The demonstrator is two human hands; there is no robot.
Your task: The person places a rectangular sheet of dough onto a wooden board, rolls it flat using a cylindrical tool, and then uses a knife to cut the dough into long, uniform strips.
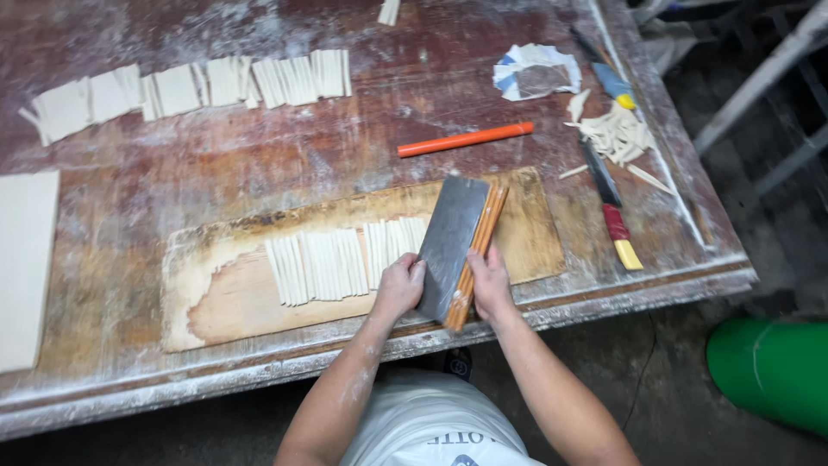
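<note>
A broad steel blade (450,246) is laid flat on the wooden cutting board (526,233), just right of a row of cut dough strips (345,261). A bundle of thin orange-brown sticks (477,255) is held against the blade's right edge. The left hand (398,286) is closed over the blade's near left corner, with the fingertips curled on the metal. The right hand (489,280) is pressed on the near end of the sticks and the blade edge; whether the sticks are pinched or only steadied cannot be told from this view.

Risks are judged as follows. The left fingers are set close to the blade's edge, so a slip on the floured board could bring them under it. The stick bundle appears loose, and uneven pressure could let it fan out or roll. The nearest strips lie touching the blade and could be crushed or dragged if it is shifted sideways.

Further out on the floured surface (216,164), a second row of dough strips (190,86), an orange rod (466,139), a heap of dough offcuts (617,134) and a knife with a red and yellow handle (612,207) are seen. A dough sheet (24,263) lies at the left edge.
</note>
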